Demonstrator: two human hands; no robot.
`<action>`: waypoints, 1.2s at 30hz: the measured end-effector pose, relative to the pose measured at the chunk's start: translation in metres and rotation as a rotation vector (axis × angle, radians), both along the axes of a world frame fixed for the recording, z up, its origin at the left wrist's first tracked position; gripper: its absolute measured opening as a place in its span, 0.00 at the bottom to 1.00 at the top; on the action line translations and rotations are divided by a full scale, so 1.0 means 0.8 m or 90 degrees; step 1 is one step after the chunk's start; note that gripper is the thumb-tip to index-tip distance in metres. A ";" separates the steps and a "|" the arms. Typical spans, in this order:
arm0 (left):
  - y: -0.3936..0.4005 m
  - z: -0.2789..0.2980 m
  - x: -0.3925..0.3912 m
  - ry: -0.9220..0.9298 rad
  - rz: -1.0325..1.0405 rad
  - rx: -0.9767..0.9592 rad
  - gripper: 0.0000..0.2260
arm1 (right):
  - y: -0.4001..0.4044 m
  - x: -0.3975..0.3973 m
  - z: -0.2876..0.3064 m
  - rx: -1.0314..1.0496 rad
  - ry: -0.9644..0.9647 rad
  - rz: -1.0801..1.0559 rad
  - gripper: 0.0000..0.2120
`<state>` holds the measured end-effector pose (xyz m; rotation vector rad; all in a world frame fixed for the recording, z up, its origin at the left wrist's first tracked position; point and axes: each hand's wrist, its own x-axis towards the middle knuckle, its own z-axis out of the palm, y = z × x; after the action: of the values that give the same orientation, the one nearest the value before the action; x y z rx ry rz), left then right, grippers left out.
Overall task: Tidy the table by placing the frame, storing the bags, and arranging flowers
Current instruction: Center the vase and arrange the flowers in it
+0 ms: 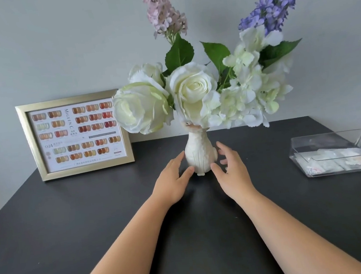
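Observation:
A cream vase [200, 152] stands upright at the middle of the dark table [95, 227], holding white roses [192, 90], a white hydrangea [252, 96], a pink spray [163, 11] and a purple spray [277, 4]. My left hand [173, 181] and my right hand [230, 171] flank the vase base, fingers spread, at or just off its sides. A gold frame [27, 142] with a colour chart stands upright against the wall at the back left. Small clear bags [336, 158] lie inside a clear box [301, 144] at the right.
A grey wall runs directly behind the table. The clear box sits close to the table's right edge. Open dark tabletop spreads in front of the vase under my forearms.

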<state>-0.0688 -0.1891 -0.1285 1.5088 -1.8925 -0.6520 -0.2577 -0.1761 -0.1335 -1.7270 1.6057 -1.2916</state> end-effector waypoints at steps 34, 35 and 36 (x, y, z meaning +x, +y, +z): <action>-0.071 0.000 0.007 0.281 0.008 0.024 0.26 | -0.092 0.047 -0.002 -0.004 0.033 -0.004 0.34; -0.073 -0.001 0.007 0.283 0.010 0.024 0.26 | -0.095 0.047 -0.003 -0.003 0.030 -0.003 0.34; -0.076 -0.001 0.007 0.284 0.012 0.023 0.26 | -0.098 0.048 -0.003 -0.001 0.027 -0.002 0.34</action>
<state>-0.0632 -0.2496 -0.1297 1.2711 -1.5307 -0.9308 -0.2197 -0.2549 -0.1357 -1.7647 1.6318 -1.2654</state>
